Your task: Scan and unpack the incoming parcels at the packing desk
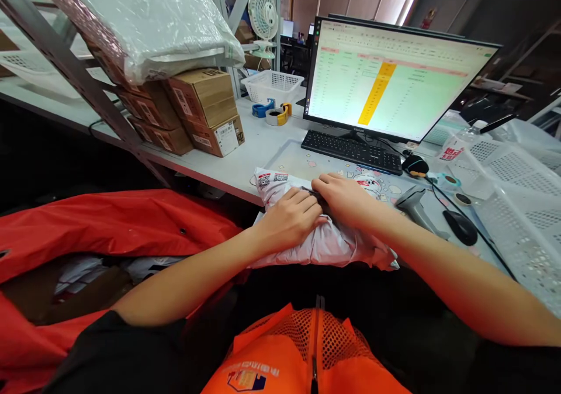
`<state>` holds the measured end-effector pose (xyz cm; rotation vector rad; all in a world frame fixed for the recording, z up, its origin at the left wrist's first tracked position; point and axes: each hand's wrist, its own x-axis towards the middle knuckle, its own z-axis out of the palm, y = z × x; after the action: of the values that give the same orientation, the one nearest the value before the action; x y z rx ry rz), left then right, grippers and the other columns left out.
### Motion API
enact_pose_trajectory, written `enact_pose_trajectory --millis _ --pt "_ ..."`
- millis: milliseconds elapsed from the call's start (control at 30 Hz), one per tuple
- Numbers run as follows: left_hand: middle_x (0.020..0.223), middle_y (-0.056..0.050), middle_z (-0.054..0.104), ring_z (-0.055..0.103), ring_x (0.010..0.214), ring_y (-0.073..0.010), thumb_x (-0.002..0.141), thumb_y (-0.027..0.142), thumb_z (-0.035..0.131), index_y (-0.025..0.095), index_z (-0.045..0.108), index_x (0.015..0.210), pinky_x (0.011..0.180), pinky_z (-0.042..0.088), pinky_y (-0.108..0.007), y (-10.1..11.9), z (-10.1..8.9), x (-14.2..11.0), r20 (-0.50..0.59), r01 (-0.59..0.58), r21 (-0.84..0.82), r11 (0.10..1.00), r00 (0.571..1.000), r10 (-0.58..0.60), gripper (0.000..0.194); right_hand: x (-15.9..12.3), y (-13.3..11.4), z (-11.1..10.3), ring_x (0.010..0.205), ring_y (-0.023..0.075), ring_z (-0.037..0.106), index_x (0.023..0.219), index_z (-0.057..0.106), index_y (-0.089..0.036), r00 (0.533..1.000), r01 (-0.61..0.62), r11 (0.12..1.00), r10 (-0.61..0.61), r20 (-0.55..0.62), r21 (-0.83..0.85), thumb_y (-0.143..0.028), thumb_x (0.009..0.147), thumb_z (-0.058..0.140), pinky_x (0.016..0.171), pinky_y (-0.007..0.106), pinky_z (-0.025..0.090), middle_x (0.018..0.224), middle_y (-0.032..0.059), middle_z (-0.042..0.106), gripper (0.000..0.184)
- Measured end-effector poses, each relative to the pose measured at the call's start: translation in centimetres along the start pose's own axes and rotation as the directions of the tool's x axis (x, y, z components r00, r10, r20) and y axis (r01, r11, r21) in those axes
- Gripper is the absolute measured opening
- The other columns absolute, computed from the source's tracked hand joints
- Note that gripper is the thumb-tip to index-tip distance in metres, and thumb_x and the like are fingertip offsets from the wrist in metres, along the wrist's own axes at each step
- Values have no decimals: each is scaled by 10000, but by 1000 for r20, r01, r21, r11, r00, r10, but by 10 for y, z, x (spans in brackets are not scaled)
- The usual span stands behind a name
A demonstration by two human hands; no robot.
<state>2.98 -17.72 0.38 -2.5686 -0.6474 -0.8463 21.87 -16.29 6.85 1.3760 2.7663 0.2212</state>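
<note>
A crumpled white plastic mailing bag (346, 245) lies at the desk's front edge, partly overhanging it, with printed codes on its upper left corner. My left hand (291, 218) is closed on the middle of the bag, fingers curled into the plastic. Close beside it, my right hand (344, 198) also grips the bag, its fingertips bent down near the left ones. A small dark patch shows between the two hands; I cannot make out what it is. The bag's contents are hidden.
Behind the bag stand a keyboard (350, 150) and a monitor (394, 78). A barcode scanner (418, 210) and a mouse (460, 227) lie right, beside white baskets (521, 207). Cardboard boxes (204, 99) are stacked left. A red sack (109, 221) holding parcels gapes below.
</note>
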Motion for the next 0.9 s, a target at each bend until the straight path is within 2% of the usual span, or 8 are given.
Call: enact_pose_trajectory --millis 167,300,367,433,533,667,800,900 --pt "969 -116 699 599 986 -272 1132 312 417 138 667 950 917 460 -424 1 -11 9 82 89 -129 988 993 -79 354 4 -1 -2 976 285 638 1231 577 -154 997 -79 995 78 -27 -58 -179 1067 435 697 348 349 1118 162 688 219" --pt "998 -97 715 602 1041 -243 1110 256 411 170 665 915 1002 470 -404 5 -31 28 129 96 -397 913 990 -48 332 17 17 -12 938 292 667 1297 539 -141 955 -278 956 265 -135 -90 -164 1067 368 682 343 363 1174 193 671 287" --pt "860 -72 691 614 906 -220 1091 254 417 185 630 803 905 484 -376 7 -41 40 171 90 -450 889 985 -14 365 26 30 -19 941 293 671 1306 532 -137 913 -373 924 347 -216 -91 -119 1046 345 697 339 383 1200 201 659 321" --pt "724 -46 634 588 739 -199 1081 286 420 196 578 721 749 454 -359 11 -48 49 202 124 -409 904 978 -43 403 35 45 -24 960 300 668 1316 530 -138 880 -415 906 379 -286 -78 -87 1025 340 712 342 401 1223 203 645 351" --pt "719 -28 621 573 653 -180 1090 324 394 196 575 766 624 385 -336 16 -50 45 219 143 -323 936 973 -74 392 41 67 -22 941 295 662 1326 538 -146 852 -442 896 405 -333 -41 -68 997 372 719 347 409 1251 201 629 377" --pt "952 -58 676 613 681 -174 1093 297 369 181 608 933 592 431 -318 15 -38 12 257 114 -256 960 965 -46 310 40 93 1 924 277 652 1240 607 -164 868 -402 913 404 -290 72 -61 929 475 755 347 419 1219 170 654 354" --pt "1303 -156 648 702 1000 -245 1085 396 458 166 620 1184 793 578 -362 -6 -27 -12 163 265 -261 928 960 -229 298 35 107 15 1006 281 648 1142 668 -155 886 -302 910 378 -268 284 -80 842 568 855 364 461 1155 139 705 325" --pt "1219 -137 711 697 1107 -245 1109 355 395 155 623 1264 944 582 -384 -27 -26 -8 128 338 -447 829 941 -315 340 28 98 4 1032 260 657 1164 686 -158 888 -173 881 333 -318 439 -133 834 602 940 374 482 1134 107 734 341"
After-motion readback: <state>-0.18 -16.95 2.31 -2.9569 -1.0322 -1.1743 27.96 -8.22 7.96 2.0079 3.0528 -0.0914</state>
